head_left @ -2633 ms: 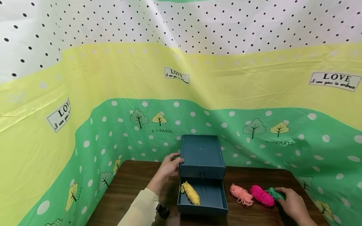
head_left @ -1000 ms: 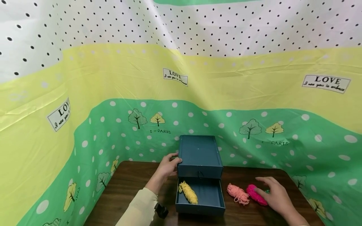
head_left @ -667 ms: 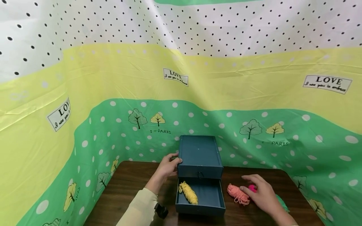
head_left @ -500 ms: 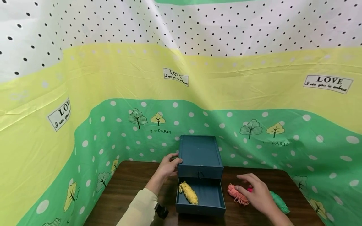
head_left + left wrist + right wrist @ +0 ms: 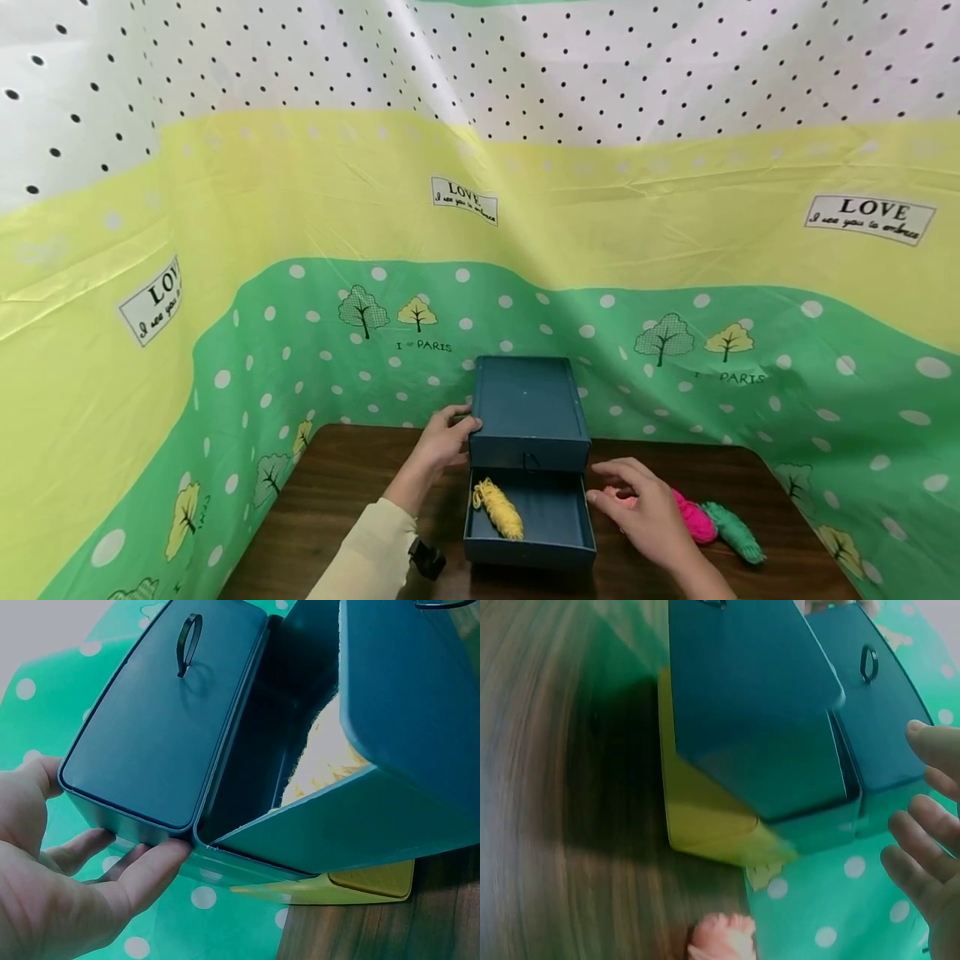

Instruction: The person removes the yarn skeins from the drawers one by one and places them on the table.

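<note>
A blue two-drawer box (image 5: 529, 398) stands at the table's back, its lower drawer (image 5: 551, 510) pulled out. A skein of yellow yarn (image 5: 500, 508) lies inside that drawer, along its left side. My left hand (image 5: 444, 437) rests against the box's left side; the left wrist view shows fingertips (image 5: 166, 853) touching the casing around the upper drawer. My right hand (image 5: 647, 510), fingers spread and relaxed with nothing in them, hovers just right of the open drawer. Behind it a salmon yarn skein (image 5: 619, 497) is partly hidden. Magenta (image 5: 696, 518) and green (image 5: 735, 533) skeins lie farther right.
Below the blue drawers, the wrist views show a yellow base section (image 5: 697, 810). The brown wooden table (image 5: 341, 483) carries everything. A patterned green and yellow curtain (image 5: 540, 317) hangs close behind and to the left.
My right hand has left the green skein and travelled left over the magenta and salmon skeins to beside the drawer. The left hand stays at the box's side.
</note>
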Motion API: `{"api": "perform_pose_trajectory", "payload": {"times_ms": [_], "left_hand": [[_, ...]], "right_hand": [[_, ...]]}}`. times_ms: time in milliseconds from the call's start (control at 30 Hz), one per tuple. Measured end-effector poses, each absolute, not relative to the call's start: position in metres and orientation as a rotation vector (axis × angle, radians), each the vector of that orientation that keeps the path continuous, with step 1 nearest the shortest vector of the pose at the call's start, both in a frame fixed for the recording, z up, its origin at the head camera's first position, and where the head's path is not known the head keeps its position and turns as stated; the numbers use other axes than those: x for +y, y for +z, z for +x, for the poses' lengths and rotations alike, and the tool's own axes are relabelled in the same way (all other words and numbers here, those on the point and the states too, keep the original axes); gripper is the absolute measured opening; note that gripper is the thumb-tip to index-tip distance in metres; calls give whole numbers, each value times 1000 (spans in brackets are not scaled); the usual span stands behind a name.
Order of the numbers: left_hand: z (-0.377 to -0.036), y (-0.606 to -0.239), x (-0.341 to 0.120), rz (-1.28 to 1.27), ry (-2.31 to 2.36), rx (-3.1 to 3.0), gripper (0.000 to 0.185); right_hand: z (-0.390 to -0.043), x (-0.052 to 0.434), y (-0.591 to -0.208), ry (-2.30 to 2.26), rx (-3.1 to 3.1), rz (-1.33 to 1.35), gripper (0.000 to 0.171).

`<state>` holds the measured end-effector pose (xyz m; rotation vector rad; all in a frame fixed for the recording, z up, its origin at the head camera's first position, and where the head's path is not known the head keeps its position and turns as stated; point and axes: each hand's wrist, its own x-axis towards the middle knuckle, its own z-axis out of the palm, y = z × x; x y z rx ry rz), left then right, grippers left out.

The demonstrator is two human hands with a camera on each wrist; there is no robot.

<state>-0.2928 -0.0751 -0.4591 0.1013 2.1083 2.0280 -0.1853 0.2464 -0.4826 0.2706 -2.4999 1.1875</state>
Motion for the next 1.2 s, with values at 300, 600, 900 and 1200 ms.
{"api": "perform_pose_trajectory", "payload": {"times_ms": [300,600,900,1200], "left_hand": [[-295,-458,-76,110,2023,2126,63],[-295,-460,-76,97,2020,2131,64],[-292,-459,-76,98,2011,2122,62],[-290,-456,-75,121,2009,2122,63]], "right_hand": [[-187,223,-482,1280,-2514,322,32],[-189,206,-485,1292,-2638,408,34],[-193,191,-491,1330,-2726,576,34],[-200,181,-494,1319,-2798,741,37]]}}
